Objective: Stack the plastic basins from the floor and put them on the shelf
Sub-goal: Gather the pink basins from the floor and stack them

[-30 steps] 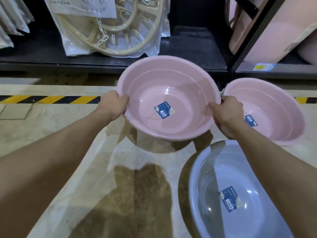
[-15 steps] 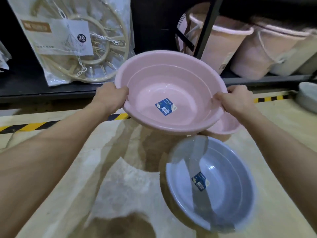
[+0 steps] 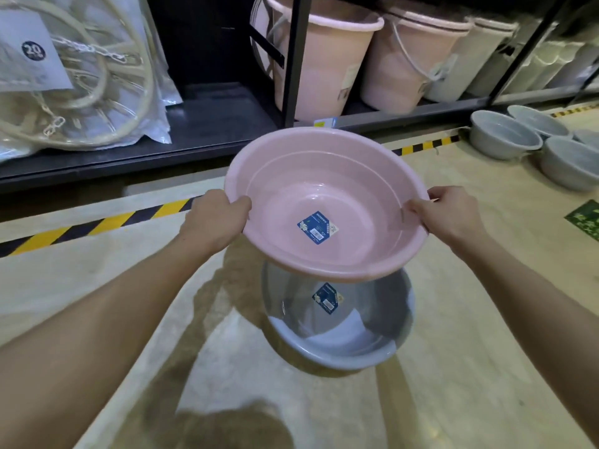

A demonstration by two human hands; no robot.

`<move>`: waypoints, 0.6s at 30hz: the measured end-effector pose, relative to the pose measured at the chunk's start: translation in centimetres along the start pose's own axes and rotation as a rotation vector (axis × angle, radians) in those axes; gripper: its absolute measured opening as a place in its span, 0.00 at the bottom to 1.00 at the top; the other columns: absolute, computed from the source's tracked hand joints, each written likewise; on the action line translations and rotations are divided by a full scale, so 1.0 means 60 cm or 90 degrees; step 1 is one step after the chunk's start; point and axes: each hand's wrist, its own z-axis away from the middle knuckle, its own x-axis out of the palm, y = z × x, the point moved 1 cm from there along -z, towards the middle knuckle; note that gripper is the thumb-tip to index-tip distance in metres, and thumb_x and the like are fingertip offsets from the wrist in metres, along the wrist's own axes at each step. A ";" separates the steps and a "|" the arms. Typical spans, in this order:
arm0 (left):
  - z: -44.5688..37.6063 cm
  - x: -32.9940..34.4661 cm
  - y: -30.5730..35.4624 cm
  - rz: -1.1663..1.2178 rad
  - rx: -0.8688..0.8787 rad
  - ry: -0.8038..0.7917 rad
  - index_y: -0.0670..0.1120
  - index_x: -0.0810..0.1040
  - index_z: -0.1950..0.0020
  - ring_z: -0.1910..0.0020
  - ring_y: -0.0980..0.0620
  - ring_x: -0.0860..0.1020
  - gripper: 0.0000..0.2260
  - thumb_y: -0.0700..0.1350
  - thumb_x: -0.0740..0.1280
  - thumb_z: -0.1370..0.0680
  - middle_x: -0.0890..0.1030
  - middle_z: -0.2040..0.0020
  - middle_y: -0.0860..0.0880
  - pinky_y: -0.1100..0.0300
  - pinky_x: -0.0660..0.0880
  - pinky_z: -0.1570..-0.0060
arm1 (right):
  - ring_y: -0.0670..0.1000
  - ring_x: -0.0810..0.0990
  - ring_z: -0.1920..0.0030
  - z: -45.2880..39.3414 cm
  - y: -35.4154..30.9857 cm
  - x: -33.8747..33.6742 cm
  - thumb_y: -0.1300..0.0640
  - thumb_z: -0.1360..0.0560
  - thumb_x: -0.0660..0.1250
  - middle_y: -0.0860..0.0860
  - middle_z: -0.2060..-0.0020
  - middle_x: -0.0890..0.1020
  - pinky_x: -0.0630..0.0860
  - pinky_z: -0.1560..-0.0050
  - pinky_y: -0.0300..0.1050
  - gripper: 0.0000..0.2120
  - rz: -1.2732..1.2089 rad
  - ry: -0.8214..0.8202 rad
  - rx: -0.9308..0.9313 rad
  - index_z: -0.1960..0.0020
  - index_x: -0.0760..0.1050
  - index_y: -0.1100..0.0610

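I hold a pink plastic basin (image 3: 327, 186) with a blue label inside, in the air in front of me. My left hand (image 3: 215, 218) grips its left rim and my right hand (image 3: 449, 213) grips its right rim. Directly below it, a grey-blue basin (image 3: 340, 332) with a similar label sits on the floor, its far part hidden by the pink one. Several more grey basins (image 3: 505, 134) rest on the floor at the far right. The other pink basin is out of sight.
A low black shelf (image 3: 207, 128) runs along the back, with bagged hangers (image 3: 77, 85) on the left and pink buckets (image 3: 324, 59) right of a black post. Yellow-black tape (image 3: 97, 225) marks the floor. A green floor sign (image 3: 586, 218) lies at the right edge.
I have carried the pink basin rightward and it now hangs over the grey-blue basin. The view has swung right, showing more buckets and grey basins; the second pink basin is no longer visible.
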 end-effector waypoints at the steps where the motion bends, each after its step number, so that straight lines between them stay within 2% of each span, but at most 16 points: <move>1: 0.001 0.007 0.005 -0.001 -0.002 -0.003 0.41 0.80 0.55 0.51 0.37 0.77 0.15 0.53 0.63 0.26 0.79 0.51 0.40 0.50 0.75 0.53 | 0.61 0.82 0.58 0.001 0.008 -0.002 0.49 0.32 0.70 0.57 0.64 0.84 0.80 0.56 0.54 0.11 0.001 -0.001 0.005 0.58 0.84 0.56; 4: 0.012 0.025 0.013 -0.023 0.002 -0.027 0.41 0.80 0.52 0.48 0.36 0.77 0.18 0.54 0.61 0.27 0.80 0.49 0.39 0.47 0.77 0.46 | 0.62 0.82 0.57 0.007 0.031 -0.010 0.49 0.32 0.69 0.58 0.64 0.85 0.82 0.54 0.56 0.11 -0.006 0.012 0.013 0.56 0.84 0.55; 10: 0.047 0.081 -0.029 -0.087 -0.047 -0.100 0.41 0.81 0.50 0.48 0.36 0.77 0.25 0.58 0.56 0.31 0.81 0.48 0.38 0.46 0.76 0.44 | 0.63 0.82 0.55 0.041 0.104 0.020 0.48 0.30 0.70 0.56 0.64 0.85 0.80 0.49 0.57 0.11 0.021 -0.029 0.061 0.53 0.84 0.53; 12: 0.055 0.103 -0.054 -0.100 -0.060 -0.108 0.42 0.79 0.49 0.48 0.36 0.76 0.22 0.58 0.58 0.28 0.80 0.49 0.39 0.47 0.75 0.47 | 0.63 0.81 0.55 0.054 0.131 0.044 0.47 0.29 0.70 0.55 0.65 0.85 0.80 0.49 0.56 0.11 0.034 -0.056 0.075 0.53 0.84 0.53; 15: 0.065 0.133 -0.086 -0.134 -0.080 -0.118 0.43 0.76 0.50 0.55 0.40 0.74 0.16 0.55 0.60 0.22 0.76 0.56 0.44 0.51 0.70 0.56 | 0.63 0.81 0.53 0.066 0.164 0.079 0.47 0.27 0.71 0.54 0.64 0.85 0.78 0.50 0.54 0.10 0.050 -0.086 0.094 0.51 0.84 0.52; 18: 0.068 0.154 -0.105 -0.158 -0.095 -0.130 0.44 0.75 0.47 0.54 0.41 0.74 0.16 0.56 0.59 0.21 0.74 0.57 0.47 0.51 0.71 0.55 | 0.63 0.81 0.53 0.071 0.185 0.105 0.47 0.27 0.70 0.55 0.63 0.86 0.77 0.51 0.53 0.09 0.066 -0.103 0.111 0.51 0.83 0.51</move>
